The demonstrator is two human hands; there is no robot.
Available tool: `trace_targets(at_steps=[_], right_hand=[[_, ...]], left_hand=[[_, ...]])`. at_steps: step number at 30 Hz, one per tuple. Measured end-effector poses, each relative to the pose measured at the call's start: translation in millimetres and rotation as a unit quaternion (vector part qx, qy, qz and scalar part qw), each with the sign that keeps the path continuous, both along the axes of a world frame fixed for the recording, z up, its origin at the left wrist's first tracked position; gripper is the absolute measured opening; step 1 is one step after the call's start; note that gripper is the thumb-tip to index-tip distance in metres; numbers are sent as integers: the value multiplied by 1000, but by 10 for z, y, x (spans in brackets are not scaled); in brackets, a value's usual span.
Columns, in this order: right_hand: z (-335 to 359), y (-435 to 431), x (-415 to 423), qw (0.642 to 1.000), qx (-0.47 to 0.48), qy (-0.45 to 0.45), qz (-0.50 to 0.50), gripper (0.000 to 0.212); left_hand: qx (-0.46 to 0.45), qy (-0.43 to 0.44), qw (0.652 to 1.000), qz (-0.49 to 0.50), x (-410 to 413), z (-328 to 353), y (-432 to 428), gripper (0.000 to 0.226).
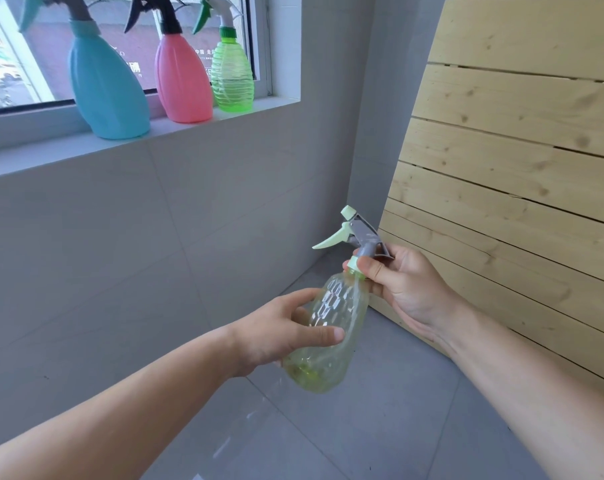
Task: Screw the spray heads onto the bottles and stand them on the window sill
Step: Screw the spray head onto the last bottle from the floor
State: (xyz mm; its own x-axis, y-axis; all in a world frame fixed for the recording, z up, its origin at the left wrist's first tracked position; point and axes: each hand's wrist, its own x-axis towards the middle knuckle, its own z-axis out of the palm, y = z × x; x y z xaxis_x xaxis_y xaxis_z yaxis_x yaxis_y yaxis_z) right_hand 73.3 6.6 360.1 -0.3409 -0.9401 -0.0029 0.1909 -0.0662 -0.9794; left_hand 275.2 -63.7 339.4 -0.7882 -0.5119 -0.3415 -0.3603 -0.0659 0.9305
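A clear yellow-green bottle (pixel 331 327) is held tilted in mid-air below the window. My left hand (pixel 276 330) wraps its lower body. A grey spray head (pixel 357 233) with a pale green trigger sits on its neck, and my right hand (pixel 401 282) pinches the pale green collar there. On the window sill (pixel 189 133) stand three bottles with spray heads on: a blue bottle (pixel 106 91), a pink bottle (pixel 183 84) and a green ribbed bottle (pixel 232 77).
A light wooden slatted panel (pixel 518 168) leans against the wall at the right, close behind my right hand. Grey tiled wall runs under the sill, and grey tiled floor (pixel 380 427) lies below. The sill ends at a wall corner right of the green bottle.
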Motion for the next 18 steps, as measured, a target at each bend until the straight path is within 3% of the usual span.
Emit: trace_targets(at_steps=[7,12,15,18], right_hand=[[-31,-61,121,999,-7,12,-46,2],[109,-91,205,999,-5,39,-4,58],[139,-110,357,983,22,178,33,43],[288,-224,727,967,-6,241,84,28]], left_hand=[[-31,9,999,34,33,-12,-72,75],[-49,55,993,87,136,174,-162,79],[-48,121,982,136,303,412,-185,52],[-61,165,966,190,594,652,-253,37]])
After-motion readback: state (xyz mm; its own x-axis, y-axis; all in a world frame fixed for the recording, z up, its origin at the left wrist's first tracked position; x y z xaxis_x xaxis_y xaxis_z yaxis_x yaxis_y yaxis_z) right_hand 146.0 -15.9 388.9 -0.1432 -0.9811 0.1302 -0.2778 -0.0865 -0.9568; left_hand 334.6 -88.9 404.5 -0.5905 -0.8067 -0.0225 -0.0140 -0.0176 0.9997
